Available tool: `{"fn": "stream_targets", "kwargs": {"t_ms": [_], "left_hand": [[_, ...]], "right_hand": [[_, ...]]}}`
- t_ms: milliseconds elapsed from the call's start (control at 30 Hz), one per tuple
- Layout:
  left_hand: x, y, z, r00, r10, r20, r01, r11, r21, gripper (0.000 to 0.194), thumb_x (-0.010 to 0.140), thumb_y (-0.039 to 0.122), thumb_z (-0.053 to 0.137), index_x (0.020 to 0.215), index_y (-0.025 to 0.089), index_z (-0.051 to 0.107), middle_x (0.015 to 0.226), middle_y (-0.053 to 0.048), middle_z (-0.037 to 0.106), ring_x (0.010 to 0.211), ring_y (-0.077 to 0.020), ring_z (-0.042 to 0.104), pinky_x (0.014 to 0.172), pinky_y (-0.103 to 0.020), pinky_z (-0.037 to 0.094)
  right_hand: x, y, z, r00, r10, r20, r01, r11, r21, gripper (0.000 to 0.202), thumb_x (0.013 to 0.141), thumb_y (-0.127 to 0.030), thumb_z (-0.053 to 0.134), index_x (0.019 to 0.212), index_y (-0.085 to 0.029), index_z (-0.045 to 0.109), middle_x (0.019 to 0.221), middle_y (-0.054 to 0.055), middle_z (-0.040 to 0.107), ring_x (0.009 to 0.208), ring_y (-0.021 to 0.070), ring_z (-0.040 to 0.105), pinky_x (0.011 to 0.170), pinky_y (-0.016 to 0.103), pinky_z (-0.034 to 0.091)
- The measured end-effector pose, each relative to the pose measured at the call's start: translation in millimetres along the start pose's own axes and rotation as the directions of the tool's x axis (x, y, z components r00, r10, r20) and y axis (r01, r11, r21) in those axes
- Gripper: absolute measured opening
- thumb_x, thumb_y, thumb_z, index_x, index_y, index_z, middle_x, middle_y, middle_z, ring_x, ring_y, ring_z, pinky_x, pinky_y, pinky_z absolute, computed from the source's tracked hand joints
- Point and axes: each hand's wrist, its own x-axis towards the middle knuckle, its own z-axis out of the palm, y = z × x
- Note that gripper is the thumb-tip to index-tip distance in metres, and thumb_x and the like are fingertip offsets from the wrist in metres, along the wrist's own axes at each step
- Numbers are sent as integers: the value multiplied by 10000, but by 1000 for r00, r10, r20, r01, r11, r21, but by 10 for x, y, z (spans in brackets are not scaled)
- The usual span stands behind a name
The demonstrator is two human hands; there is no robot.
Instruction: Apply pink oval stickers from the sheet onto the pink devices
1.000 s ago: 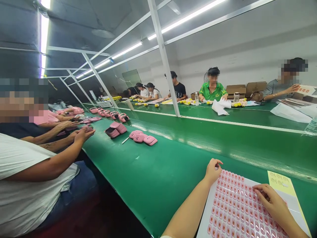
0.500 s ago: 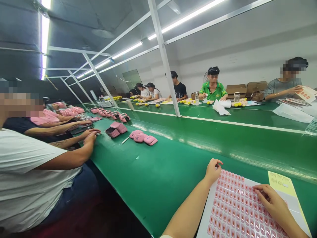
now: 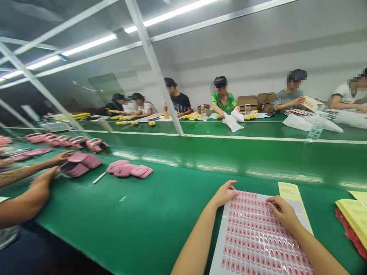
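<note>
A white sheet (image 3: 219,244) covered with rows of small pink oval stickers lies on the green table in front of me. At its upper left corner rests my left hand (image 3: 225,194), thumb on the sheet's edge and fingers apart above it. My right hand (image 3: 282,210) is over the upper right part of the sheet, its fingertips bent down close to the stickers. Whether those fingertips hold a sticker is too small to tell. Partly under the sheet's right side is a yellow and white printed paper (image 3: 289,188).
Pink pouches (image 3: 126,169), a white pen (image 3: 99,178) and a dark-lined pink case (image 3: 83,164) lie on the left. A co-worker's arms (image 3: 31,194) reach in there. Yellow papers (image 3: 354,217) sit at the right. Several people work across the table behind a slanted white post (image 3: 155,65).
The view has turned right, bringing the yellow papers into sight. The neighbour's hand has reached the pink case. The person in green now handles the white cloth-like item. My hands keep similar places on the sheet.
</note>
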Motion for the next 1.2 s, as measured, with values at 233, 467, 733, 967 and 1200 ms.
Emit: {"fn": "stream_targets", "kwargs": {"t_ms": [233, 467, 733, 967, 1200], "left_hand": [[-107, 44, -214, 980, -85, 178, 116, 978, -172, 542, 543, 219, 697, 1062, 198, 540, 812, -9, 639, 779, -169, 606, 709, -290, 466], [-62, -37, -173, 993, -110, -47, 93, 956, -279, 457, 553, 329, 675, 963, 158, 569, 685, 3, 619, 659, -152, 598, 625, -271, 467], [41, -216, -371, 903, -126, -411, 0, 956, -292, 389, 503, 432, 677, 773, 172, 569, 675, 5, 606, 646, -150, 589, 592, -254, 459], [88, -291, -484, 873, -117, -474, 4, 973, -232, 291, 554, 329, 632, 793, 180, 557, 776, -31, 640, 756, -183, 616, 674, -292, 486], [208, -219, -434, 918, -88, -388, 76, 996, -47, 260, 639, 106, 489, 877, 184, 555, 1024, -90, 629, 970, -210, 582, 801, -324, 469]], "right_hand": [[14, -5, -11, 996, 80, 26, -82, 994, 76, 241, 729, -343, 438, 834, -186, 588, 749, 49, 604, 658, 169, 560, 593, 299, 465], [34, -107, -148, 991, 91, 102, -106, 982, 155, 253, 748, -324, 467, 926, -169, 561, 933, 80, 606, 832, 176, 577, 750, 327, 471], [37, -46, -137, 999, 40, -4, -39, 996, 81, 188, 769, -253, 452, 880, -175, 581, 910, 74, 604, 886, 194, 561, 821, 364, 439], [-15, 40, 49, 998, -70, 10, 71, 992, -101, 181, 684, -116, 518, 824, -172, 619, 927, 86, 595, 912, 212, 529, 843, 364, 408], [12, 100, 15, 993, 48, -105, -52, 998, -40, 163, 739, -188, 444, 763, -179, 605, 781, 61, 613, 777, 192, 552, 724, 333, 445]]}}
